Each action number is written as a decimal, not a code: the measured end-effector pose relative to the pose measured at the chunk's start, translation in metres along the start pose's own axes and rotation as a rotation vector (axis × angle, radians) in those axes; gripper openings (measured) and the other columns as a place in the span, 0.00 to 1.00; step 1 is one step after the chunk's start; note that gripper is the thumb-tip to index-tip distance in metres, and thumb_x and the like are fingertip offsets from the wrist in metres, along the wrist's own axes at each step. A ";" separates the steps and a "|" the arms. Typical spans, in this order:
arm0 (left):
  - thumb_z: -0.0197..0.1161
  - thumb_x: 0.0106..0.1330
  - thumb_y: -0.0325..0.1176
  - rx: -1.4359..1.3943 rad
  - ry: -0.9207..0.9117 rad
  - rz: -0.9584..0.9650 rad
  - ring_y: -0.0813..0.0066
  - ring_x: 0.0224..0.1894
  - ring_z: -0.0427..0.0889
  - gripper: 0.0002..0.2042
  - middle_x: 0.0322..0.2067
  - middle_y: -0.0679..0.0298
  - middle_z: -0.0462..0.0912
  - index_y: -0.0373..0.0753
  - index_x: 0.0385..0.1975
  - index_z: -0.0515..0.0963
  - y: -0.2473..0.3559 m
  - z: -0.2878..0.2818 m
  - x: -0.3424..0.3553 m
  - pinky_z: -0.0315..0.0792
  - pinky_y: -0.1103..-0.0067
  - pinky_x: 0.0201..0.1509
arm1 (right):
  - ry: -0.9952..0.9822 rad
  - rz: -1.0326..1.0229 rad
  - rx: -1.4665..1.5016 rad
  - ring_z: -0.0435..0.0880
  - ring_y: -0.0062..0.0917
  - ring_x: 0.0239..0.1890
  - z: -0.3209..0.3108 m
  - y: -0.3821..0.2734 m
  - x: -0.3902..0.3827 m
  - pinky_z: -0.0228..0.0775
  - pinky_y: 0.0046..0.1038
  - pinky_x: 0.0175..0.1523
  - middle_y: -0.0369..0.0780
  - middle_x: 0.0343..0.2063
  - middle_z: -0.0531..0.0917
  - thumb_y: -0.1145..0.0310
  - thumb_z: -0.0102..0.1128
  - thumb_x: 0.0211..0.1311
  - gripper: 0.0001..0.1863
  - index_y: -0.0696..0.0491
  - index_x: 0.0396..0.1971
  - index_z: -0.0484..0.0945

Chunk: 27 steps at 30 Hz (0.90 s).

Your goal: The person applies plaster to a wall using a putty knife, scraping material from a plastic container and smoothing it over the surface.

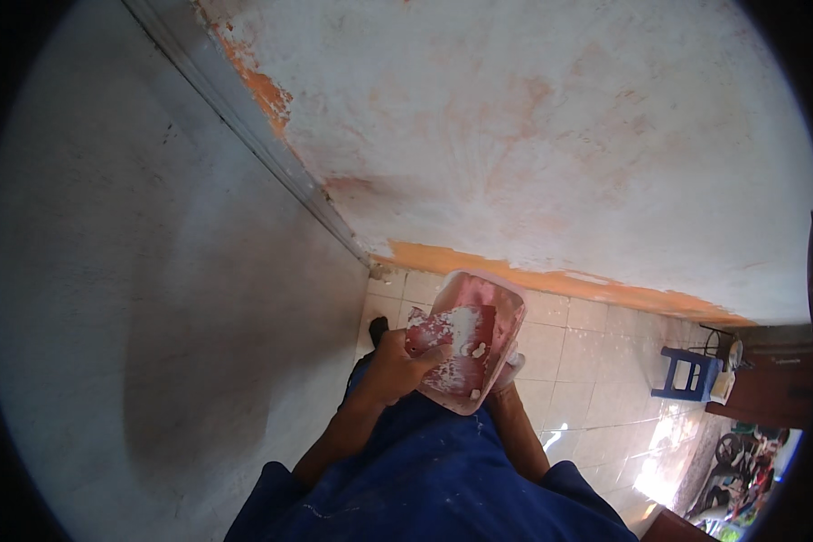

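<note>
In front of my body, my left hand (390, 370) grips a flat, dark-red putty spreader (479, 318) smeared with white putty, its thumb pressed along the top face. The spreader lies over the opening of a pink, rounded rectangular tray (513, 303) and hides part of its inside. My right hand (509, 370) holds that tray from its right side, with most of the fingers hidden beneath it. Whitish residue coats the tray's rim and walls.
Ahead rises a wall (560, 135) coated patchily in white, with an orange strip (515, 275) along its base. A grey wall (199, 271) stands close on the left. On the tiled floor (596, 352), a blue plastic stool (686, 372) stands at right, by brown furniture (772, 388).
</note>
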State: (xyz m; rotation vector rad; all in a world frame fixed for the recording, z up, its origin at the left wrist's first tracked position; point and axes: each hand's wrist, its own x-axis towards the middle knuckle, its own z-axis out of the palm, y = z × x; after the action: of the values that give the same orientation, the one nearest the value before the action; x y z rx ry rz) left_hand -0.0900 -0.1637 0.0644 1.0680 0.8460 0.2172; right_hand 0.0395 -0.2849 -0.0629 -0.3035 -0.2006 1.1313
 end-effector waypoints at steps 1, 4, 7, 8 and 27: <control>0.61 0.53 0.26 -0.029 0.008 -0.026 0.80 0.29 0.76 0.11 0.29 0.61 0.78 0.28 0.34 0.74 0.004 0.000 -0.002 0.71 0.83 0.33 | 0.029 0.003 -0.009 0.67 0.38 0.51 0.004 -0.004 -0.002 0.58 0.36 0.57 0.46 0.50 0.67 0.54 0.56 0.39 0.40 0.57 0.55 0.57; 0.60 0.53 0.25 -0.099 0.026 -0.099 0.78 0.29 0.76 0.11 0.30 0.61 0.78 0.29 0.36 0.73 0.015 0.001 -0.007 0.72 0.82 0.33 | 0.112 0.011 -0.029 0.67 0.37 0.51 0.019 -0.004 -0.001 0.58 0.36 0.57 0.45 0.50 0.67 0.54 0.56 0.39 0.41 0.57 0.55 0.56; 0.59 0.54 0.24 -0.194 0.021 -0.127 0.77 0.30 0.77 0.11 0.31 0.61 0.77 0.29 0.37 0.72 0.018 0.000 -0.007 0.73 0.80 0.34 | 0.196 0.020 -0.049 0.67 0.37 0.51 0.035 -0.006 0.004 0.58 0.36 0.57 0.45 0.50 0.67 0.54 0.56 0.39 0.41 0.57 0.55 0.56; 0.58 0.54 0.24 -0.231 0.020 -0.129 0.77 0.31 0.77 0.11 0.32 0.61 0.77 0.30 0.38 0.72 0.018 0.000 -0.008 0.73 0.80 0.34 | 0.203 0.028 -0.063 0.66 0.37 0.52 0.035 -0.007 0.002 0.58 0.35 0.57 0.45 0.51 0.66 0.53 0.56 0.39 0.41 0.57 0.55 0.56; 0.65 0.43 0.19 -0.336 0.045 0.102 0.73 0.34 0.78 0.20 0.34 0.59 0.76 0.30 0.39 0.69 0.000 0.017 -0.009 0.74 0.78 0.39 | 0.190 0.103 -0.077 0.65 0.38 0.53 0.037 -0.014 -0.010 0.55 0.35 0.58 0.46 0.52 0.65 0.53 0.57 0.40 0.43 0.59 0.56 0.54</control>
State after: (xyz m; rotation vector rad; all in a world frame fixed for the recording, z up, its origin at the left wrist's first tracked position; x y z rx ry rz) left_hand -0.0845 -0.1803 0.0725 0.7935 0.7635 0.4548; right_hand 0.0356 -0.2945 -0.0237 -0.4912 -0.0612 1.1904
